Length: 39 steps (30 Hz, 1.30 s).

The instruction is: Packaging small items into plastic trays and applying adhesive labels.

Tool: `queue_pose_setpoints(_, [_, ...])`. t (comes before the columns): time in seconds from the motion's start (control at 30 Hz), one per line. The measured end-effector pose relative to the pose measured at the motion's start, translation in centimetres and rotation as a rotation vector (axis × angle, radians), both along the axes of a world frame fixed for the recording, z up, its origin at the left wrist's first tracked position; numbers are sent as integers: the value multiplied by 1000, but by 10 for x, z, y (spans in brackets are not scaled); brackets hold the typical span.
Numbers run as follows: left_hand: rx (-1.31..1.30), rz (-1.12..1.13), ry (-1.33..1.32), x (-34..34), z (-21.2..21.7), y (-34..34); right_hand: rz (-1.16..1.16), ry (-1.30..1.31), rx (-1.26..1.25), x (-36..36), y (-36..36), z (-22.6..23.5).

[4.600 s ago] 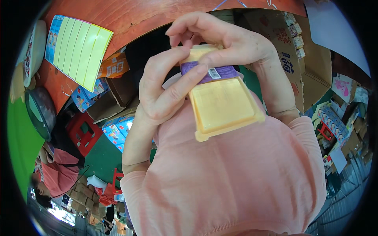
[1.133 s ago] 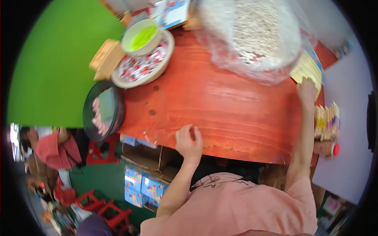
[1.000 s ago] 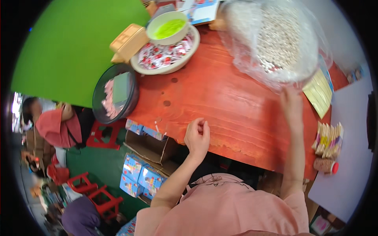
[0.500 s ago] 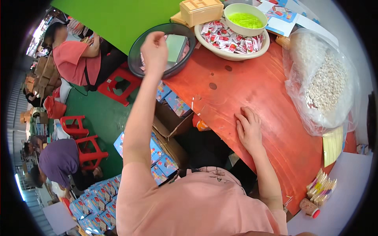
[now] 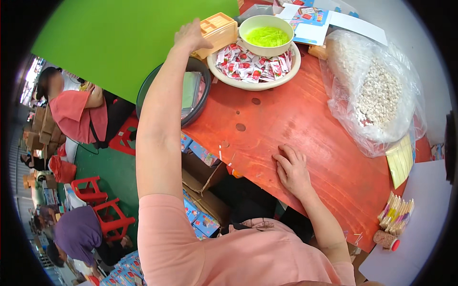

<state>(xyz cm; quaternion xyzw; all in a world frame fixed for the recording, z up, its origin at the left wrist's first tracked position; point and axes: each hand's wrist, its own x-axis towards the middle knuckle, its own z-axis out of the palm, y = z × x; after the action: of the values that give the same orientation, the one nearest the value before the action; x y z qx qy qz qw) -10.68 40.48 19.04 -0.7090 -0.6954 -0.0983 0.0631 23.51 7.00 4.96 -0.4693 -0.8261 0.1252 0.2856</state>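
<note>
Left hand (image 5: 191,35) stretched far out, fingers curled over stack of yellow trays (image 5: 218,32), touching top one; firm grip or not, cannot tell. Stack sits at far table (image 5: 305,124) edge, just beside white bowl (image 5: 266,35) of green strips. Right hand (image 5: 292,170) flat on table, fingers spread, holding nothing. Looks like fetching step: next, close fingers on one tray, lift it clear. One packet dish (image 5: 255,66), one dark basin (image 5: 191,93), one big bag (image 5: 377,90).

**A busy work room**

A big red-brown wooden table (image 5: 305,124) fills the middle. The floor (image 5: 102,164) is dark green. Small red plastic stools (image 5: 107,217) stand on it. A bright green board (image 5: 119,43) sits behind the table.
</note>
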Motion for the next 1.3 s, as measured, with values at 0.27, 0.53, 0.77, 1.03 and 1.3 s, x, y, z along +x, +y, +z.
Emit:
queue_pose_setpoints(0.27, [8, 27, -146, 0, -12, 8, -6, -2, 12, 3, 3, 0])
queue_pose_setpoints(0.53, [25, -23, -502, -13, -11, 0, -1, 12, 21, 1, 1, -1])
queue_pose_setpoints(0.77, [105, 119, -859, -14, -5, -10, -2, 1, 29, 1, 1, -2])
queue_pose_setpoints(1.03, [67, 22, -1251, -13, 37, -69, 5, 30, 39, 2, -4, -4])
queue_pose_setpoints(1.3, [-37, -271, -1438, 159, -46, -246, -134, 1265, -429, -4, 3, 33])
